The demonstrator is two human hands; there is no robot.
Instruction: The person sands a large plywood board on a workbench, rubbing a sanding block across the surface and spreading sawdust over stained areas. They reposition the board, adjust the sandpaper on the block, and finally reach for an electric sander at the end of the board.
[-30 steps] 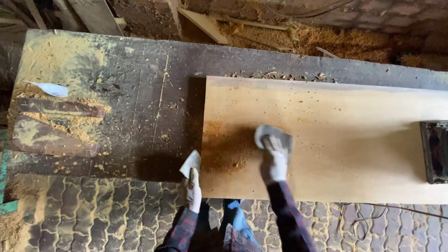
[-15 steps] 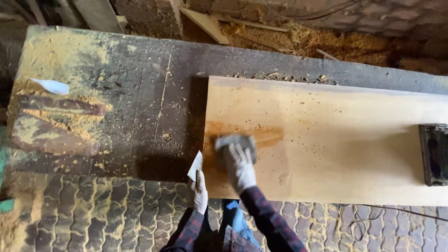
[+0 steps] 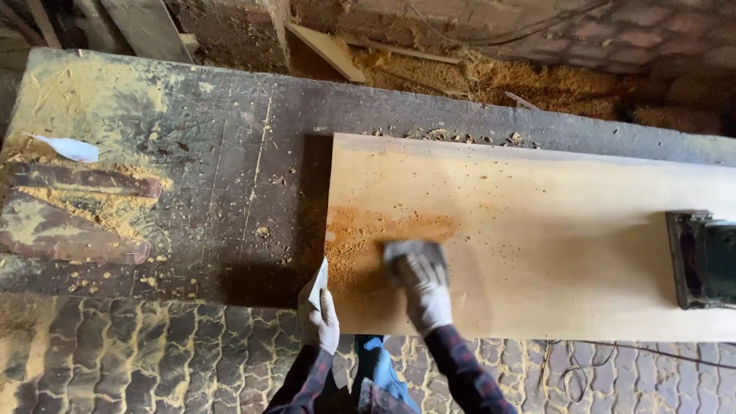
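View from my head, looking down at my two gloved hands. My right hand (image 3: pixel 426 295) lies palm-down with fingers closed over a grey pad (image 3: pixel 415 254), pressing it flat on the pale board (image 3: pixel 552 230); the pad sits under and just beyond my fingertips, at the edge of a patch of brown dust (image 3: pixel 368 234) that spreads beyond and to the left of this hand. The flat grip keeps the whole face of the pad in contact with the wood. My left hand (image 3: pixel 320 318) is at the near left corner of the board, just left of my right hand, pinching a small pale sheet (image 3: pixel 318 280) that stands up edgewise from the fingers; whether it is paper or cloth I cannot tell, since it is small and partly in shadow. Held so, it stays clear of the dust.

The board lies flat on the dark bench (image 3: pixel 192 153). Its long axis runs left to right across my body, with its squared end a little left of my left hand and its other end out of view far to the right of my right hand. A dark boxy tool (image 3: pixel 701 261) rests on it well to the right. A white scrap (image 3: pixel 65 148) lies on the bench far to the left.
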